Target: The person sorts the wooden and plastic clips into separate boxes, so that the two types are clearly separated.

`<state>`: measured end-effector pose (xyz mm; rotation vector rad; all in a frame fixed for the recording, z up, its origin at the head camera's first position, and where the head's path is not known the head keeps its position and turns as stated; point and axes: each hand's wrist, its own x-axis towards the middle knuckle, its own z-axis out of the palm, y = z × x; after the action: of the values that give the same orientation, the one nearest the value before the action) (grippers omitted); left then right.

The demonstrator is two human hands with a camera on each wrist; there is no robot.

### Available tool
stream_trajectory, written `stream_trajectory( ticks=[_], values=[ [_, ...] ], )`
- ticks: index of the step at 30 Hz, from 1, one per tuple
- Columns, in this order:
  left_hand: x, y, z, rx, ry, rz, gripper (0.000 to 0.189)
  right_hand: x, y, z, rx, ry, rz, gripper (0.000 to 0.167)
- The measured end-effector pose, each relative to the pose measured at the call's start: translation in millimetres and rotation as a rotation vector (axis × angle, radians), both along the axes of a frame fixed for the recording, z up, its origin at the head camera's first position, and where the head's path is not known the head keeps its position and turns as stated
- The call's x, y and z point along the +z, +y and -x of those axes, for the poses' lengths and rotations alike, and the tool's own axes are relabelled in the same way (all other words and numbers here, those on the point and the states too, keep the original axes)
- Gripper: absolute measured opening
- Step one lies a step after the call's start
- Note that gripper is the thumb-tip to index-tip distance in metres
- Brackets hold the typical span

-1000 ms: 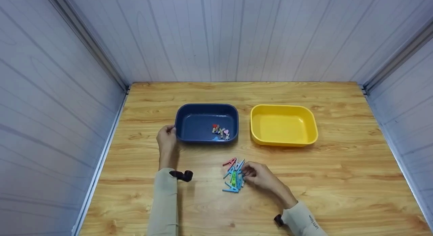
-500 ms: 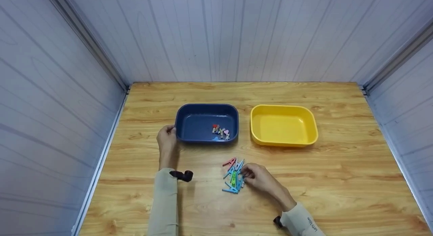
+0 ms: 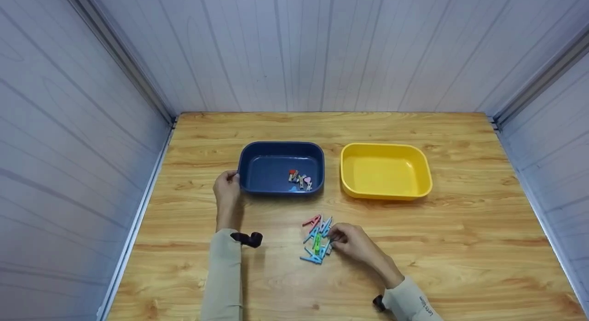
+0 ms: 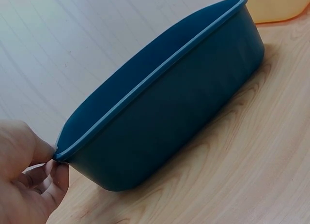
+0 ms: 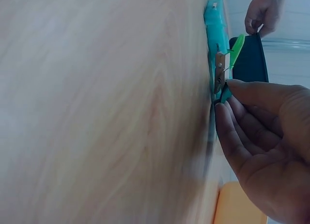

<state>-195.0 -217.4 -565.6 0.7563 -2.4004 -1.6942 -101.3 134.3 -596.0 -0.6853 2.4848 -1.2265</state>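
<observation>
My left hand (image 3: 226, 188) pinches the left rim of a dark blue plastic bin (image 3: 267, 192) between thumb and fingers, plain in the left wrist view too. Several small wooden clothespins (image 3: 301, 180), some with heart shapes, lie inside the bin. In front of it is a pile of plastic clothespins (image 3: 317, 243), mostly blue, with a green and a red one. My right hand (image 3: 354, 242) is at the pile's right side. Seen from the right wrist, its thumb and forefinger pinch the end of a blue clothespin (image 5: 225, 93), close beside a small wooden clothespin (image 5: 220, 71).
A yellow bin (image 3: 386, 174) stands right of the blue one, with a narrow gap between them. Both rest on a wood-grain table (image 3: 460, 247). Pale panel walls (image 3: 294, 49) enclose the table at the back and sides.
The blue clothespins at the near end of the pile have shifted slightly to the left and spread. My right hand has dropped slightly nearer. My left hand stays on the bin's rim.
</observation>
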Motion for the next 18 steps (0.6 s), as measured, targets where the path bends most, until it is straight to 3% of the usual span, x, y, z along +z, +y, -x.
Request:
stream_trajectory(
  ticks=[8,18],
  values=[
    [1.1,0.2,-0.4,0.016,-0.01,-0.047,0.024,9.8,1,6.1,-0.032,-0.009,0.055,0.016],
    [0.2,-0.3,-0.3,-0.006,-0.006,0.007,0.025,25.0,-3,16.7,-0.072,-0.003,0.105,0.018]
  ],
)
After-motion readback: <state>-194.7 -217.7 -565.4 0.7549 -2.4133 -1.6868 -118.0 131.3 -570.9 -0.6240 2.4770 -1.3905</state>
